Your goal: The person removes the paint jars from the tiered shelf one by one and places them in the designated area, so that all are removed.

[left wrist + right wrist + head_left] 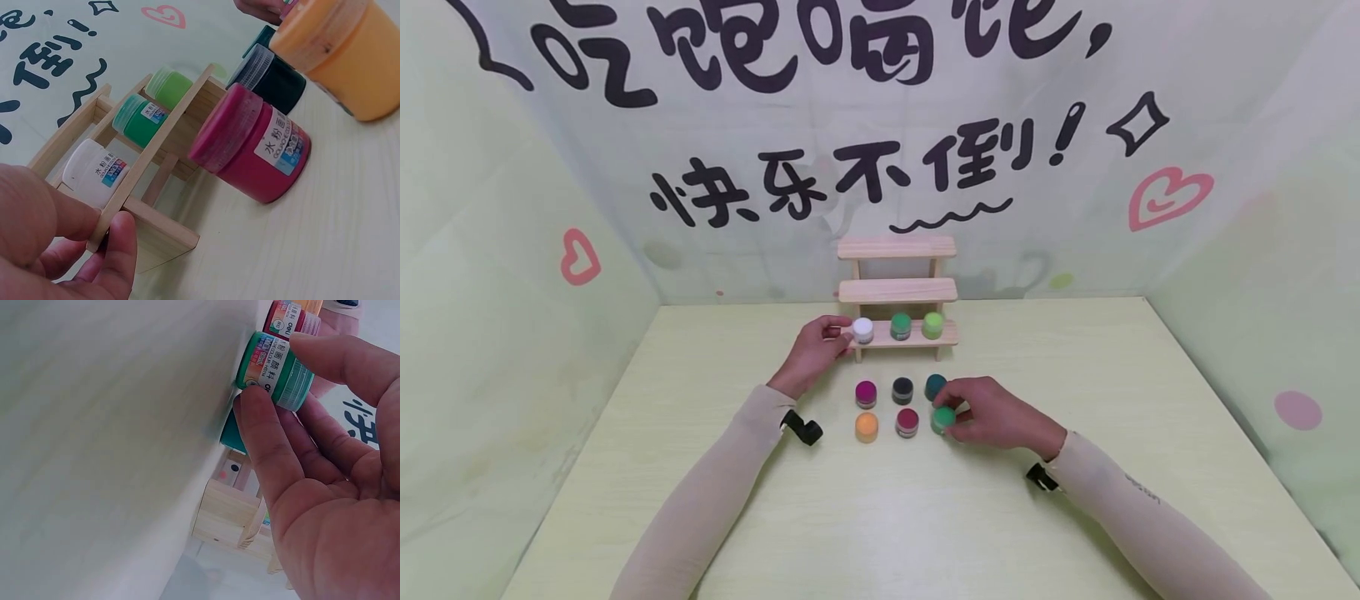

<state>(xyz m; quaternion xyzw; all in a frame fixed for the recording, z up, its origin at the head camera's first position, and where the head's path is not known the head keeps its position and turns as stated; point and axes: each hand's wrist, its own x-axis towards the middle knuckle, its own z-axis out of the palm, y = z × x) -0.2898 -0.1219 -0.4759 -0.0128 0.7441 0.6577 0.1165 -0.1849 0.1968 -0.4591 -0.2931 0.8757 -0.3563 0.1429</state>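
My left hand (817, 350) pinches the left end of the bottom shelf of a small wooden stand (150, 156), beside a white paint jar (94, 174). On that same shelf are a green paint jar (901, 326) and a light green paint jar (933, 325). My right hand (992, 412) grips another green paint jar (275, 370) between thumb and fingers, low at the table. Just behind this jar is a teal paint jar (936, 386), partly hidden by the right hand.
Left of the right hand stand a magenta jar (866, 393), a black jar (902, 390), an orange jar (867, 427) and a red jar (907, 422) on the pale table (850, 517). Behind the stand hangs a printed cloth wall (760, 267).
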